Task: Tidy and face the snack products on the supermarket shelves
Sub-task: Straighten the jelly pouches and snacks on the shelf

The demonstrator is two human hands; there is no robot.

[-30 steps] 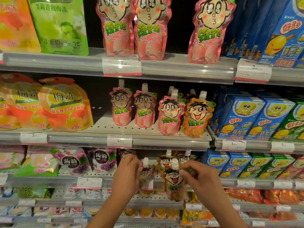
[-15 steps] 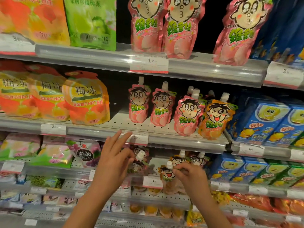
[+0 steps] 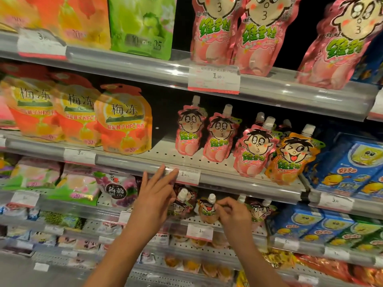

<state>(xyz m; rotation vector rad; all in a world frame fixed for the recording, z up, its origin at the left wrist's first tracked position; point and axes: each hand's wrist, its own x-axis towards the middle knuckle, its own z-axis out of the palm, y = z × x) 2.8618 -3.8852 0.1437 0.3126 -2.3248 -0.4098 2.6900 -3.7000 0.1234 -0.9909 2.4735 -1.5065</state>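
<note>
Two hands work together: the right hand (image 3: 232, 212) pinches the small orange spouted jelly pouch (image 3: 208, 212), which should be turned face-forward, while the left hand (image 3: 154, 200) hovers released.

The orange jelly bags (image 3: 124, 121) on the second shelf are printed "梅冻" with "NFC" in the line beneath and "20" near the base; the green bag (image 3: 143, 25) on the top shelf shows "10" and "25". The dark-labelled pouch (image 3: 117, 190) on the third shelf reads "蒟蒻", and the pink spouted pouches (image 3: 219, 135) carry green characters too stylised to read with certainty. The price tag (image 3: 214, 79) on the top shelf rail reads "1.90", the tag (image 3: 79, 155) below the orange bags "3", and the tag (image 3: 189, 175) under the pink pouches "1.90".
</note>
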